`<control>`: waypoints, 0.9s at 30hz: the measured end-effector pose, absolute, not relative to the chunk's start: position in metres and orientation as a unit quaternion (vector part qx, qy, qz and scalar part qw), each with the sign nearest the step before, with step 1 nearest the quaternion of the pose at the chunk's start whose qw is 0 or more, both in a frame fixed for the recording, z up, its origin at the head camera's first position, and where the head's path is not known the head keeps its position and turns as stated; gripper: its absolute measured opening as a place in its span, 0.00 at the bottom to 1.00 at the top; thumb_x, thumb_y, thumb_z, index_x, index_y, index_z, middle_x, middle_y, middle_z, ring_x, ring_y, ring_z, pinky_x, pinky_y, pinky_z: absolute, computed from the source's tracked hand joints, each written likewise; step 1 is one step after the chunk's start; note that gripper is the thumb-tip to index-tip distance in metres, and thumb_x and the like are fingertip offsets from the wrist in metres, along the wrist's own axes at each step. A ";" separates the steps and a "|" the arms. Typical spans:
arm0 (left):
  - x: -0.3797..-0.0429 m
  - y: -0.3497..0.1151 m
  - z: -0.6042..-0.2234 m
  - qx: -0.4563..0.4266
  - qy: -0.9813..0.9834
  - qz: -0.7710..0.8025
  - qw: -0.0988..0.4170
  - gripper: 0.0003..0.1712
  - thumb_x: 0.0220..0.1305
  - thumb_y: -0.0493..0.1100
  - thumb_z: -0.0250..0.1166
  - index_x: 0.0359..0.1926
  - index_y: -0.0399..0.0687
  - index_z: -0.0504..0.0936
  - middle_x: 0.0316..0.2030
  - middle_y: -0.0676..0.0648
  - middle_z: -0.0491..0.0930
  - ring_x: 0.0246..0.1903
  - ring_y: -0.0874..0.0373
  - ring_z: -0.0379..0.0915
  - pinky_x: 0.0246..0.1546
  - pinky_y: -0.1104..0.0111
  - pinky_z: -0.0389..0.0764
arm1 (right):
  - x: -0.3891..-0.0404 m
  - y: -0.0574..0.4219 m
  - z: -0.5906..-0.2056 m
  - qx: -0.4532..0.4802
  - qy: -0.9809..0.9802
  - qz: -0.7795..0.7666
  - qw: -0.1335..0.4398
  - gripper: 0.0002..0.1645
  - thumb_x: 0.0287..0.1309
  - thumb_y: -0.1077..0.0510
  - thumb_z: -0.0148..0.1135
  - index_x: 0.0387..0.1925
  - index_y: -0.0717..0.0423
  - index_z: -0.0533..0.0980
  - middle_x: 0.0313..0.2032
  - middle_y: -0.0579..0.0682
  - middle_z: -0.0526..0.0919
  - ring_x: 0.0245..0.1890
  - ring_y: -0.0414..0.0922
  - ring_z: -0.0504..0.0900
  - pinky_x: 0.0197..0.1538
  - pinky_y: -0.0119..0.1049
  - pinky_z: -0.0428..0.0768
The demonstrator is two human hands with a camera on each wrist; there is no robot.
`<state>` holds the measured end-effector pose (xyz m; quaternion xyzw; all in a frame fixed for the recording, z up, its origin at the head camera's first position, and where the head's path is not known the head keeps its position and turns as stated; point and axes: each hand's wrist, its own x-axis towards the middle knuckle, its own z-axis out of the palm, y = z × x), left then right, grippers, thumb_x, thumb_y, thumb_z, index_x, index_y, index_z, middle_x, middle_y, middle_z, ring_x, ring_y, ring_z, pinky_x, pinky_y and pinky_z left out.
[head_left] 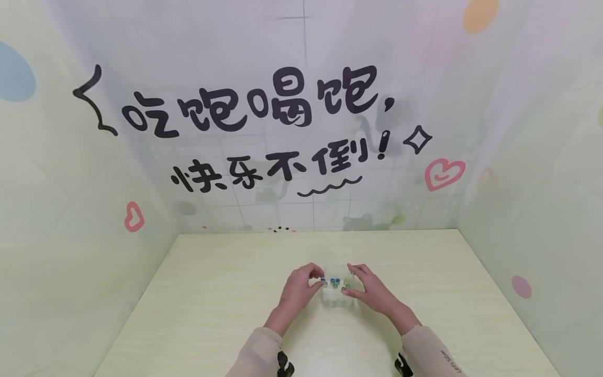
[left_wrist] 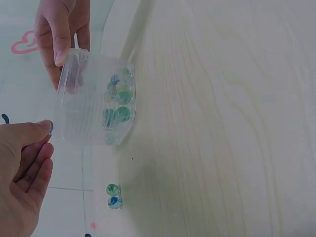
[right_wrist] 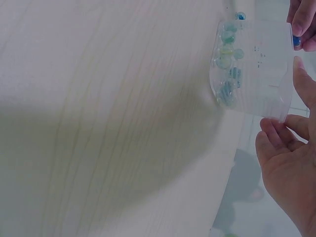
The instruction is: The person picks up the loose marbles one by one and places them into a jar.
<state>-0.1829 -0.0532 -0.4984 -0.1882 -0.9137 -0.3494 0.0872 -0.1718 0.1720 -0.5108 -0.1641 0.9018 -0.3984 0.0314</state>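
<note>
A clear plastic box [head_left: 337,301] with several green and blue glass marbles [left_wrist: 116,91] at its bottom stands on the table before me. My left hand [head_left: 298,287] pinches a blue marble [right_wrist: 296,41] between thumb and fingertips, right at the upper rim on the box's left side. With thumb and fingers on its right side, my right hand [head_left: 375,293] grips the box near the rim. A green loose marble [left_wrist: 113,189] and a blue loose marble [left_wrist: 114,202] lie side by side on the table, left of the box.
The light wood-grain table [head_left: 212,303] is enclosed by a back wall sheet [head_left: 311,47] with large dark lettering and by side sheets with pink hearts and coloured dots. Sleeves [head_left: 264,351] cover both forearms above the wrists.
</note>
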 end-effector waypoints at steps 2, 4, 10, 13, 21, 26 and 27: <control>-0.183 -0.053 -0.499 -0.190 -0.914 -0.346 0.089 0.10 0.58 0.36 0.72 0.41 0.47 0.82 0.38 0.50 0.86 0.40 0.56 0.83 0.42 0.64 0.86 | -0.172 0.172 -0.511 -0.165 0.902 -0.398 0.031 0.44 0.63 0.52 0.67 0.72 0.67 0.60 0.64 0.64 0.69 0.65 0.63 0.71 0.66 0.61 0.72; -0.182 -0.053 -0.498 -0.186 -0.915 -0.349 0.084 0.09 0.59 0.37 0.72 0.41 0.48 0.82 0.38 0.50 0.86 0.41 0.56 0.83 0.44 0.64 0.86 | -0.172 0.172 -0.511 -0.165 0.902 -0.398 0.030 0.44 0.63 0.52 0.67 0.72 0.67 0.60 0.64 0.64 0.69 0.65 0.63 0.71 0.66 0.61 0.72; -0.183 -0.054 -0.497 -0.162 -0.918 -0.357 0.064 0.09 0.61 0.38 0.71 0.41 0.50 0.83 0.40 0.51 0.86 0.44 0.55 0.83 0.46 0.64 0.86 | -0.172 0.173 -0.511 -0.165 0.903 -0.395 0.028 0.44 0.62 0.52 0.67 0.71 0.68 0.60 0.63 0.64 0.70 0.65 0.63 0.71 0.66 0.61 0.72; -0.185 -0.056 -0.499 -0.155 -0.920 -0.354 0.065 0.09 0.61 0.38 0.71 0.41 0.51 0.83 0.40 0.51 0.86 0.44 0.56 0.82 0.45 0.66 0.86 | -0.172 0.173 -0.511 -0.165 0.904 -0.392 0.028 0.43 0.62 0.52 0.67 0.71 0.68 0.60 0.63 0.64 0.70 0.64 0.63 0.71 0.66 0.61 0.72; -0.187 -0.063 -0.501 -0.140 -0.920 -0.360 0.062 0.09 0.61 0.38 0.70 0.42 0.50 0.83 0.40 0.51 0.86 0.43 0.56 0.82 0.45 0.65 0.86 | -0.173 0.173 -0.511 -0.164 0.904 -0.394 0.033 0.44 0.63 0.52 0.67 0.72 0.67 0.60 0.64 0.64 0.69 0.65 0.63 0.71 0.66 0.61 0.72; -0.191 -0.068 -0.505 -0.132 -0.920 -0.365 0.060 0.09 0.60 0.36 0.71 0.41 0.49 0.83 0.40 0.50 0.86 0.43 0.56 0.82 0.44 0.66 0.86 | -0.172 0.173 -0.511 -0.167 0.902 -0.397 0.036 0.44 0.63 0.52 0.66 0.72 0.67 0.59 0.64 0.64 0.69 0.65 0.63 0.70 0.66 0.62 0.72; -0.191 -0.069 -0.505 -0.130 -0.919 -0.367 0.059 0.09 0.60 0.36 0.71 0.41 0.49 0.83 0.40 0.50 0.86 0.43 0.56 0.82 0.44 0.66 0.87 | -0.172 0.173 -0.511 -0.166 0.901 -0.398 0.036 0.44 0.63 0.52 0.66 0.72 0.67 0.59 0.64 0.64 0.69 0.66 0.63 0.70 0.66 0.62 0.72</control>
